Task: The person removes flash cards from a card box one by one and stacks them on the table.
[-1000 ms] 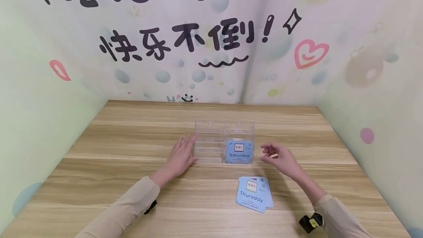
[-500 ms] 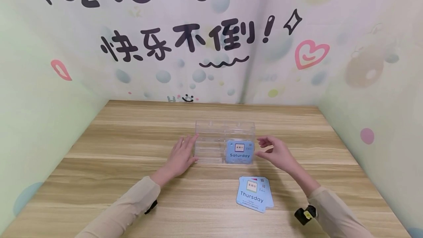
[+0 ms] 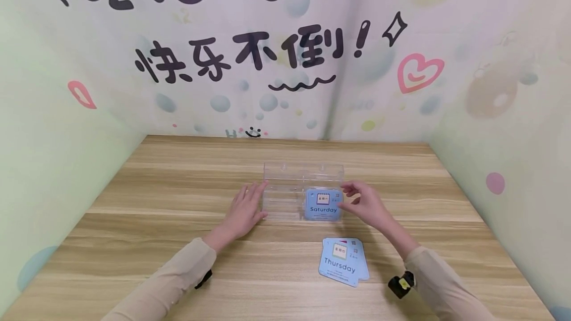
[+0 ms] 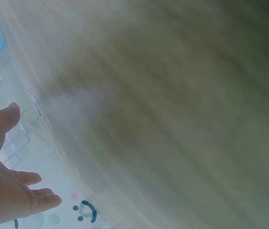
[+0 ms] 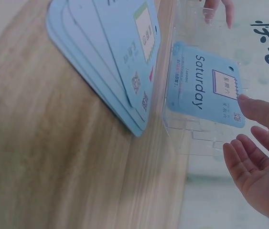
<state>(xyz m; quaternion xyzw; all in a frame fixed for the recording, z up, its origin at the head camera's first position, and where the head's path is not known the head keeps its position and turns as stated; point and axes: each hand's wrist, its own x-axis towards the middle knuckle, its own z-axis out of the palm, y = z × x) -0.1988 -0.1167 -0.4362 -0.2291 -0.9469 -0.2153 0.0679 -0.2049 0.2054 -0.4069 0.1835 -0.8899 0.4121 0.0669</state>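
A clear plastic card holder (image 3: 283, 206) with two side-by-side compartments stands mid-table. Its right compartment bears a blue "Saturday" card (image 3: 323, 205), leaning back; more cards may be behind it. My left hand (image 3: 241, 214) rests against the holder's left side, fingers spread. My right hand (image 3: 368, 206) is at the holder's right side. In the right wrist view, the thumb (image 5: 256, 109) meets the Saturday card's edge, while the other visible fingers (image 5: 242, 160) stay apart from it, loosely bent. In front lies a loose stack of blue cards (image 3: 341, 261), "Thursday" on top.
The wood-grain table (image 3: 178, 177) ends at a printed cloth backdrop (image 3: 214, 108) behind the holder, and pale side walls flank it. Dark wrist bands sit at both cuffs, the right one (image 3: 400, 285) with a yellow mark.
My right hand has moved left from beside the holder until its thumb reaches the Saturday card's right edge. The left hand, holder and card stack have stayed put.
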